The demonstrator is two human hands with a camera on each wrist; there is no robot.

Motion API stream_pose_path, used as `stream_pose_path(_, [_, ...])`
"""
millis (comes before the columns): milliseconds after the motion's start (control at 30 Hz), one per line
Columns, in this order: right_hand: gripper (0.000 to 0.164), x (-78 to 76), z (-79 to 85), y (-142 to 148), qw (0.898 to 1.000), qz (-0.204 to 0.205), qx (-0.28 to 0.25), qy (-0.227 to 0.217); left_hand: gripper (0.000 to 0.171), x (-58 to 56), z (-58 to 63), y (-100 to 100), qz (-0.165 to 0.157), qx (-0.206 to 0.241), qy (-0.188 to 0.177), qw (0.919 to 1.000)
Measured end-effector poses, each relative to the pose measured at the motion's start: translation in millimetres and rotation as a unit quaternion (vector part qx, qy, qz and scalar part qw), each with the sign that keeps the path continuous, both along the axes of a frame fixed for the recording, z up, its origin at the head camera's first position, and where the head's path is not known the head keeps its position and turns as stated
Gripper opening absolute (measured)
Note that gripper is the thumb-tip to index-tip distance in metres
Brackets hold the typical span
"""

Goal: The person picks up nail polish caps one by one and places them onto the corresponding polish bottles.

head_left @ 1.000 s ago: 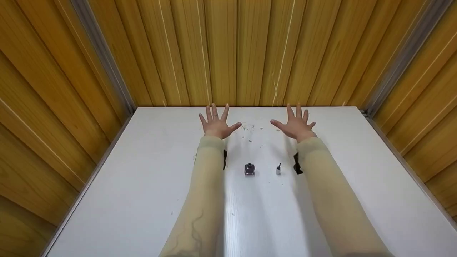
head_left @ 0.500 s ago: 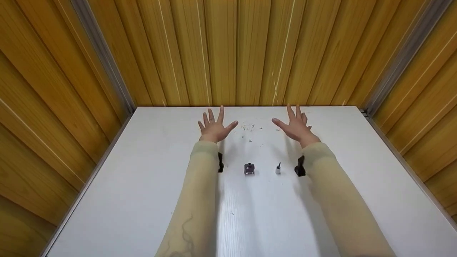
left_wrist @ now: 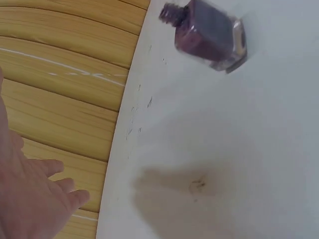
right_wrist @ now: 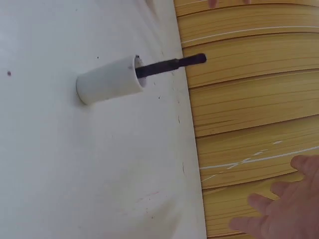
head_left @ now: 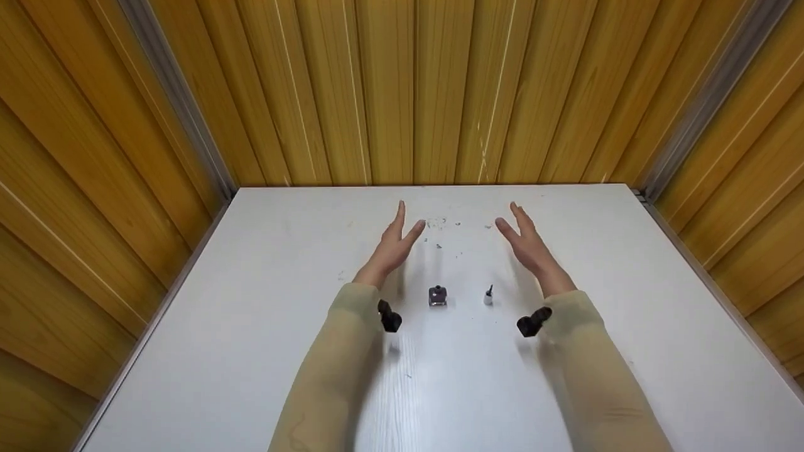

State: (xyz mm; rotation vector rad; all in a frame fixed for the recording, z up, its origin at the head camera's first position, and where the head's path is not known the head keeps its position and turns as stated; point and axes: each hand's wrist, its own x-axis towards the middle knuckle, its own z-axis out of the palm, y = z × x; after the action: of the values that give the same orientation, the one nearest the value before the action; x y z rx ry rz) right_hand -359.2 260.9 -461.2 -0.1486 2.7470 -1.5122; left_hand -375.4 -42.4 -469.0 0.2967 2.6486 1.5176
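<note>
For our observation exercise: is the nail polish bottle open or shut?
Open: the bottle has a bare threaded neck, and the white cap stands apart.

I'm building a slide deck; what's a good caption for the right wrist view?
White cap standing on the table, dark brush pointing up, the right hand open and apart.

Bottle [head_left: 438, 297] dark purple, clear at base; cap [right_wrist: 108, 81] to its right white, brush [right_wrist: 172, 65] black; tabletop [head_left: 264, 301] white, dark specks far side; far wall [head_left: 389, 94] yellow-brown wood grain; sleeves [head_left: 323, 383] pale yellowish beige
</note>
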Motion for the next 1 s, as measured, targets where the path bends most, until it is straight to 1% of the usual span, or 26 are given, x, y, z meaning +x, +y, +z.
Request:
stream_pose_path(100, [0.081,13.7,-9.9,-2,0.999,-0.001,-0.051,0.002,0.087,12.5,-11.3,1,0.007,0.024,-0.003,0.9997])
stream_pose_path(200, [0.077,25.1,-19.9,-3,0.994,0.001,-0.107,-0.001,0.084,23.0,-21.5,2,0.015,0.057,-0.004,0.9983])
stream_pose_path(333, [0.069,39.2,-31.6,-2,0.983,0.001,-0.183,-0.01,0.072,34.6,-32.4,2,0.023,0.124,-0.003,0.992])
stream_pose_path(433, [0.066,48.6,-39.6,-2,0.978,-0.006,-0.207,-0.028,0.063,42.1,-39.6,1,0.03,0.163,0.0,0.9861])
stream_pose_path(533, [0.066,54.8,-48.2,-4,0.98,-0.007,-0.193,-0.042,0.057,48.7,-46.5,1,0.027,0.198,-0.006,0.9797])
stream_pose_path(600, [0.067,57.1,-53.4,-4,0.981,0.001,-0.188,-0.051,0.054,51.5,-52.2,1,0.021,0.225,-0.015,0.9741])
stream_pose_path(667, [0.066,58.1,-58.2,-4,0.981,0.009,-0.186,-0.057,0.053,54.9,-56.8,0,0.015,0.247,-0.032,0.9684])
stream_pose_path(733, [0.066,59.6,-61.4,-4,0.979,0.022,-0.191,-0.064,0.053,58.2,-59.9,-1,0.006,0.258,-0.048,0.965])
stream_pose_path(833, [0.064,60.5,-65.5,-3,0.979,0.044,-0.187,-0.069,0.054,62.3,-62.4,-2,-0.014,0.252,-0.065,0.9655])
stream_pose_path(933, [0.06,60.9,-68.1,-1,0.981,0.069,-0.168,-0.074,0.054,64.3,-65.2,-2,-0.032,0.224,-0.065,0.9719])
stream_pose_path(1000, [0.058,61.3,-69.1,-1,0.983,0.079,-0.147,-0.078,0.052,64.6,-67.8,-3,-0.04,0.212,-0.066,0.9743])
